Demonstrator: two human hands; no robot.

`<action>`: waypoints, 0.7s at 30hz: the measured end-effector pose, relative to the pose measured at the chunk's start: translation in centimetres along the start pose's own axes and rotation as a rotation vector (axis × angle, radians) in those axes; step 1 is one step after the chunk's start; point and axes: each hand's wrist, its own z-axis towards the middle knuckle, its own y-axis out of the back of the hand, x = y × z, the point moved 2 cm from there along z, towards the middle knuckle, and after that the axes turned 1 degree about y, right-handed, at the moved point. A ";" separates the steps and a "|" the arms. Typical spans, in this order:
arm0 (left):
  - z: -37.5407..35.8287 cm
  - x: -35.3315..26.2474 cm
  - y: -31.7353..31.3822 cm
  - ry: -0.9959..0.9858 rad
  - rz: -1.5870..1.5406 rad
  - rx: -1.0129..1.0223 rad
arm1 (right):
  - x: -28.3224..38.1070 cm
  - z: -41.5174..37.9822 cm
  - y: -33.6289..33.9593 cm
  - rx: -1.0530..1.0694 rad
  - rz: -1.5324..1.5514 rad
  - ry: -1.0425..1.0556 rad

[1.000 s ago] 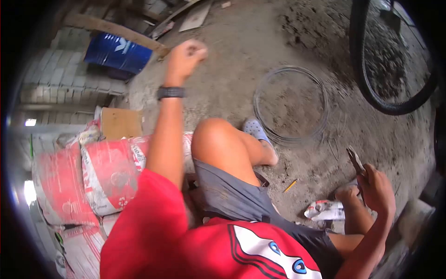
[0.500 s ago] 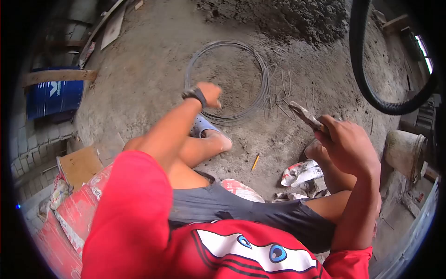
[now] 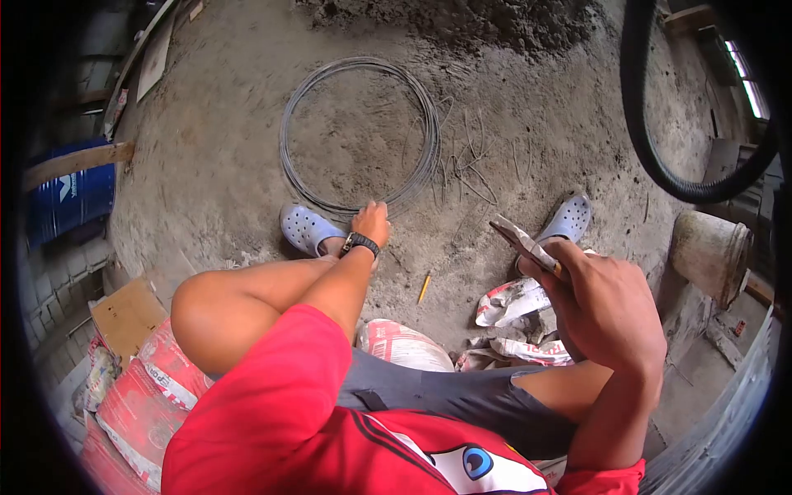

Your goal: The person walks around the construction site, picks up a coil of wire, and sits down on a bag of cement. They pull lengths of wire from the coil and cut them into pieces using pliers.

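Observation:
My left hand [image 3: 371,224], with a dark watch on its wrist, reaches down to the near rim of a wire coil [image 3: 289,148] lying on the rough ground. Its fingers are curled over the rim; their tips are hidden. My right hand [image 3: 606,305] is closed round dirty, grey-crusted pliers [image 3: 525,244], held above the ground beside my right foot. The jaws point up and to the left, away from me. Several loose bent pieces of wire [image 3: 474,169] lie just right of the coil. A yellow pencil [image 3: 424,287] rests on the ground between my legs.
A blue drum [image 3: 74,194] and a wooden board stand at left. Red-and-white sacks [image 3: 144,412] are stacked beside me, with torn sacks [image 3: 511,303] near my right leg. A dirty bucket [image 3: 709,256] and hanging black hose [image 3: 639,107] are at right. Wet mortar [image 3: 495,25] lies ahead.
My left hand has come down and back to the coil's near rim. The view has shifted right, and both feet now show more fully. The right hand still holds the pliers.

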 end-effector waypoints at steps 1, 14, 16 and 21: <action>0.2 0.3 -0.2 -0.020 0.009 -0.005 | -0.1 -0.1 -0.1 -0.012 -0.001 0.015; 0.1 -1.2 1.2 -0.015 -0.202 -0.036 | 0.4 -0.4 0.2 -0.020 0.036 0.044; 0.2 -0.7 0.5 -0.024 -0.172 -0.077 | 0.5 -0.4 0.4 0.003 0.038 0.030; 0.6 -0.1 -0.9 -0.083 -0.073 -0.135 | 0.5 -0.2 0.5 0.000 0.040 0.038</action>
